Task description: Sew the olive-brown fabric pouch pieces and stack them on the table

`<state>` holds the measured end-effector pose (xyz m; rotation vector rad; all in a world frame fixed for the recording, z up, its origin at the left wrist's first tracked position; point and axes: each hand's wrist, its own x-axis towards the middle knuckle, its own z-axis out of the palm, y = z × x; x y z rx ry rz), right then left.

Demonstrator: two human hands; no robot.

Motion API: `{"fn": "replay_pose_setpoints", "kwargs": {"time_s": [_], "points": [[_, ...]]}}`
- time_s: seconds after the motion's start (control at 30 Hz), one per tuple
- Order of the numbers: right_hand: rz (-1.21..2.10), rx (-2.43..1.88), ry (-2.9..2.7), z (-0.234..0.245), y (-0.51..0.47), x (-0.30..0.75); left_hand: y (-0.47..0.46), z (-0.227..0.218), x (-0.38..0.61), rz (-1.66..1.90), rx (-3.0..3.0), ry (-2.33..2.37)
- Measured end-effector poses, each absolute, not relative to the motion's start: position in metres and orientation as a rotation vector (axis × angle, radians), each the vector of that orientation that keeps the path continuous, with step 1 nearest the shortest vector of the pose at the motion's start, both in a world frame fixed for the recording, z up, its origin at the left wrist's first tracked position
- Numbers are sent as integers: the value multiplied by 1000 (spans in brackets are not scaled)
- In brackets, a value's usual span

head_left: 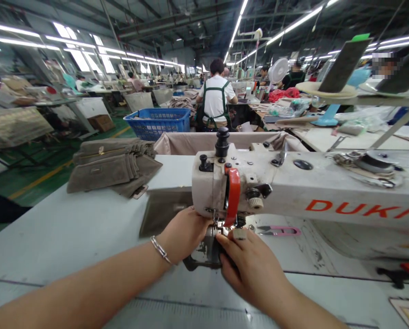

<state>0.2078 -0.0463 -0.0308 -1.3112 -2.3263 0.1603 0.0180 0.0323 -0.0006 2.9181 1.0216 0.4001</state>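
Observation:
A white sewing machine (276,173) with an orange lever guard stands before me. My left hand (187,232) is closed just left of the needle area, on the edge of a grey-brown fabric piece (159,210) that lies flat beyond it. Its fingertips are partly hidden under the machine head. To the right of the presser foot, my right hand (250,258) has its index finger and thumb bent toward the needle plate (202,251). What lies between them is dark and hard to make out. Pink thread snips (281,230) rest on the machine bed.
Stacked grey-brown pouch pieces (103,167) lie at the table's left back. Behind the machine hangs a pale cloth-lined bin (180,142), with a blue basket (159,122) beyond. A person in a white shirt (216,98) sits ahead. Thread cones (344,64) stand at right.

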Motion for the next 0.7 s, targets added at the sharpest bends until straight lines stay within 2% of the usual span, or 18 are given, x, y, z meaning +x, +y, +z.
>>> {"fn": "replay_pose_setpoints", "kwargs": {"time_s": [0.17,0.37,0.5,0.7], "points": [[184,-1274,-2313,-29,-46,210,15,14,24,295,2785,1060],[213,-1224,-2357,-26,-48,209,24,19,13,426,2562,1034],[263,-1206,-2383,-26,-47,210,27,22,5,317,2509,949],[281,-1185,-2417,-26,-46,211,10,13,-1,375,2431,1113]]}}
